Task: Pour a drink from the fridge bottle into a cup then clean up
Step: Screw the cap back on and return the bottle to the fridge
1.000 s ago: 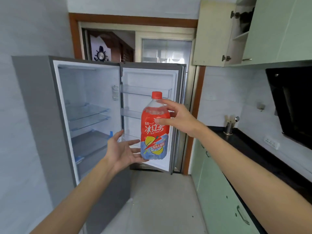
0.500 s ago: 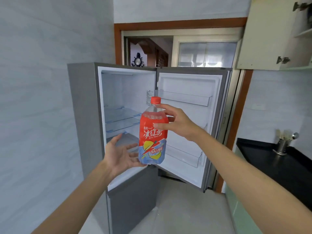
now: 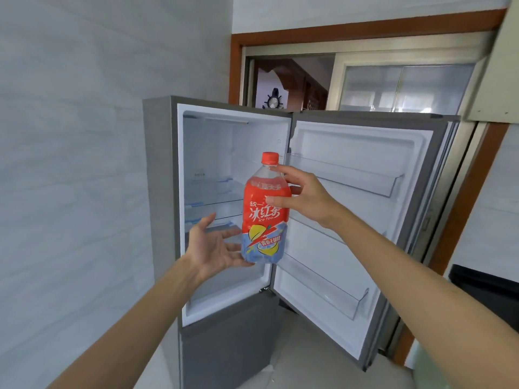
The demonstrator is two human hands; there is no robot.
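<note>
Two hands at one bottle (image 3: 265, 211) | bottle upright, capped, held before the open fridge (image 3: 158, 178) | right hand (image 3: 306, 197) fingers curled round its upper part | left hand (image 3: 213, 248) palm up, fingers spread at its base

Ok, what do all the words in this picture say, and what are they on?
"Ice Tea": bottle, small white letters on the red part.
"冰红茶": bottle, big white characters just above that.
"统一": bottle, small, left of the big characters.
White row at the top of the red part: too blurred to read.
Yellow banner lower down: too blurred to be sure.
Small mark on the fridge back wall: too small to read.
</note>
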